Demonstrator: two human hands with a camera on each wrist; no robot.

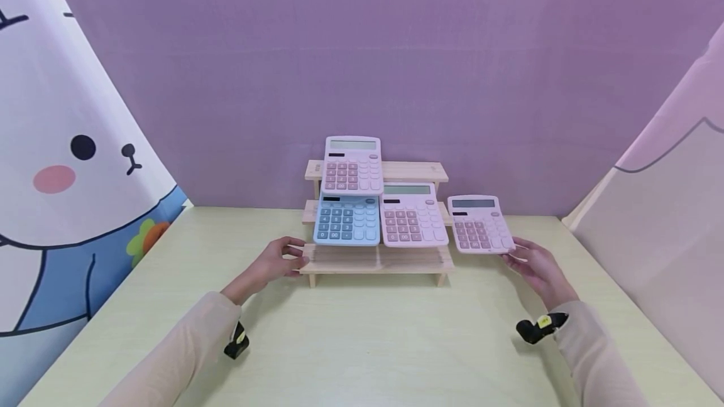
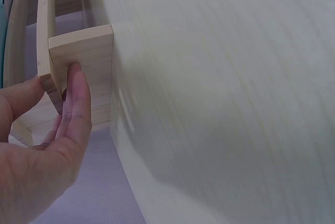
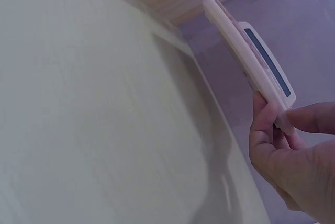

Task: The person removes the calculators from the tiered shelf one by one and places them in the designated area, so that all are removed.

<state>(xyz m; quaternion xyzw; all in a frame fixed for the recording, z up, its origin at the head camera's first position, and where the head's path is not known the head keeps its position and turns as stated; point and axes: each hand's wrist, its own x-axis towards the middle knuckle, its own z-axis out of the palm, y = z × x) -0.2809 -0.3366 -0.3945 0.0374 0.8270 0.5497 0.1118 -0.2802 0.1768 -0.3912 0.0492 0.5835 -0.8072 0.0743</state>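
Observation:
A tiered wooden rack stands on the table. My left hand grips the left end of its lowest board, with the thumb at the upper face and the fingers underneath. To the right of the rack, my right hand pinches a pink calculator by its lower right corner, tilted with keys facing me. In the right wrist view this calculator appears edge-on, raised over the table. One pink calculator leans on the top tier. Below it sit a blue calculator and another pink calculator.
The pale table extends in front of the rack and to both sides. Behind it hangs a purple cloth. A cartoon-print cloth borders the left, and a pale cloth the right.

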